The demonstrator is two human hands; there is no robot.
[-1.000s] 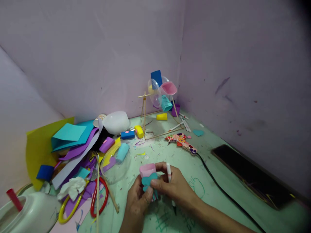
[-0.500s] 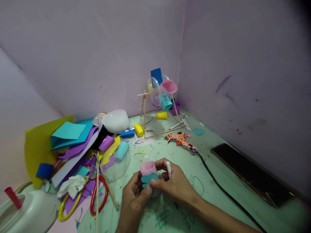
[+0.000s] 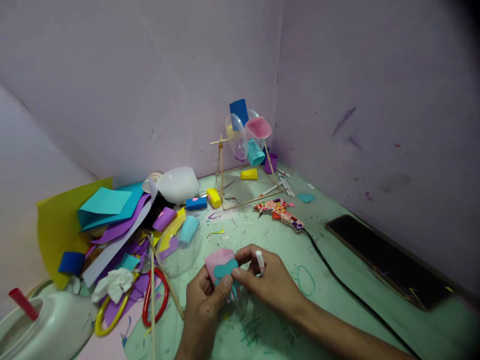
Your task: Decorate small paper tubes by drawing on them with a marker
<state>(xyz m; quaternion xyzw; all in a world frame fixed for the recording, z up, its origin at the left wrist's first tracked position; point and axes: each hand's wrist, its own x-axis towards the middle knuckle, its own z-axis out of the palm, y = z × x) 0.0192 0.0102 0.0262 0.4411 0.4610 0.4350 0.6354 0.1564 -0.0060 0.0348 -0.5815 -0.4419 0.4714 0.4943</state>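
My left hand (image 3: 204, 302) is closed around a small pink foam-paper cup (image 3: 214, 260), thumb pressed on its front. A teal cloud-shaped cutout (image 3: 225, 269) lies against the front of the cup, with thin strips below it. Thumb and fingertips of my right hand (image 3: 264, 280) pinch the right edge of the cutout. A white marker (image 3: 260, 261) is tucked between the fingers of the same hand, pointing up. Just beyond my hands lies a flower-patterned glue gun (image 3: 279, 212). Farther back, a stick frame (image 3: 222, 175) carries a wheel of clear discs with coloured cups.
On the left are red-handled scissors (image 3: 145, 305), yellow-handled scissors (image 3: 103, 320), coloured sheets (image 3: 107, 200), wooden sticks (image 3: 153, 310) and a white pot (image 3: 56, 320). A black cable (image 3: 337, 282) runs along the right, near a dark phone-like slab (image 3: 378, 260). Walls border the table.
The pink cup has tilted and shifted slightly left, so its front and the teal cutout show more. The cutout now sits higher on the cup. Both hands keep their hold.
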